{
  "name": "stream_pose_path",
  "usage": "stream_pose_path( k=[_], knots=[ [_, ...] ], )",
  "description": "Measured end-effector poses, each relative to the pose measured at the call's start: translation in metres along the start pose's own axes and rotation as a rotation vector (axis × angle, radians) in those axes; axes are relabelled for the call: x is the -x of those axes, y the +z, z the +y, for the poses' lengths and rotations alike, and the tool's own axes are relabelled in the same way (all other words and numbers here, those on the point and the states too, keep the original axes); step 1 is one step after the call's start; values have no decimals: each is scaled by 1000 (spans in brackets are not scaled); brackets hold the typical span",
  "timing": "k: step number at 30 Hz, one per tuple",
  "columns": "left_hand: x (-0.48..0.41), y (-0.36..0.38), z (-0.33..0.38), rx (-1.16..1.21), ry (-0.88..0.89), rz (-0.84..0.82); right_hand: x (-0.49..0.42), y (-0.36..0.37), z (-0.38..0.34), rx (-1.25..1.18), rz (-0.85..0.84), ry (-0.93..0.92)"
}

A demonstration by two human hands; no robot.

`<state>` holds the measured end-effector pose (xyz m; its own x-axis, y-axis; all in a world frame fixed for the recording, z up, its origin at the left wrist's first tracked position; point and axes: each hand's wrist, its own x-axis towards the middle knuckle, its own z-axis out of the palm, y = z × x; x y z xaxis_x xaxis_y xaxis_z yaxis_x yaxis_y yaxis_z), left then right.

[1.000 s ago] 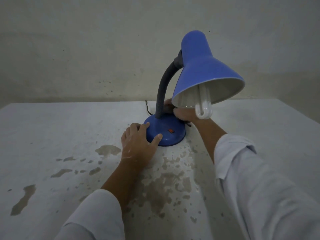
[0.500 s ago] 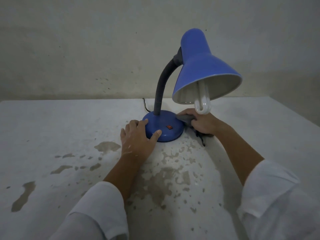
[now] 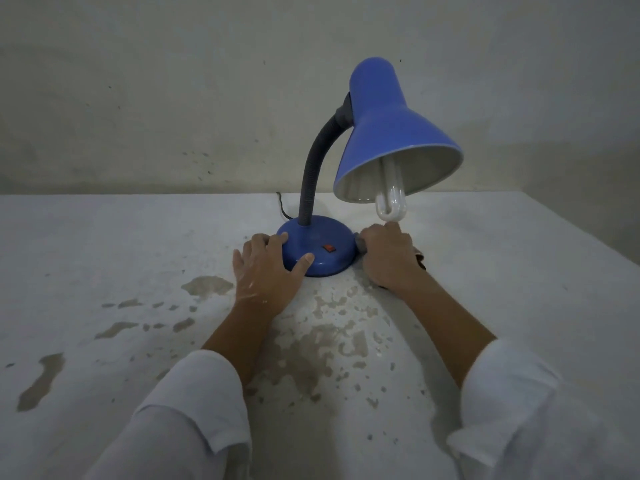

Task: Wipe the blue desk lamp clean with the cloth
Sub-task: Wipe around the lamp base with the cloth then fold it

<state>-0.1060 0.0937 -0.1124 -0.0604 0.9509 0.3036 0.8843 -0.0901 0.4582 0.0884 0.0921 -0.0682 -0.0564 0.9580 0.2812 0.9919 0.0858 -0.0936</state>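
The blue desk lamp (image 3: 388, 133) stands upright on the white table (image 3: 104, 254), with a grey flexible neck, a round blue base (image 3: 322, 240) carrying a red switch, and a white bulb hanging from the shade. My left hand (image 3: 265, 271) grips the left front of the base, thumb resting on top. My right hand (image 3: 388, 254) presses a dark cloth (image 3: 360, 244) against the right side of the base. Most of the cloth is hidden under my hand; a bit of it shows at my wrist.
The tabletop has worn brown patches of peeled paint in front of the lamp. A thin dark cord (image 3: 282, 207) runs from behind the base to the back edge. A bare wall rises close behind. The table's right edge (image 3: 588, 233) slants away.
My right hand came out from behind the neck, round to the right of the base, and now sits slightly nearer the front. My left hand has kept its hold on the base.
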Motion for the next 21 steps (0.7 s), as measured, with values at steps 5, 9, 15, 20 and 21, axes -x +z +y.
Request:
stream_pose_path(
  k=[5, 9, 15, 20, 21],
  knots=[
    [1, 0, 2, 5, 1, -5, 15, -30, 17, -415, -52, 9],
    [1, -1, 1, -2, -1, -4, 10, -25, 8, -316, 14, 66],
    [2, -1, 1, 8, 10, 7, 41, -12, -23, -269, 18, -75],
    [1, -1, 3, 19, -13, -15, 29, -31, -5, -362, 111, 25],
    [0, -1, 3, 21, -17, -14, 28, -29, -9, -285, 102, 44]
  ],
)
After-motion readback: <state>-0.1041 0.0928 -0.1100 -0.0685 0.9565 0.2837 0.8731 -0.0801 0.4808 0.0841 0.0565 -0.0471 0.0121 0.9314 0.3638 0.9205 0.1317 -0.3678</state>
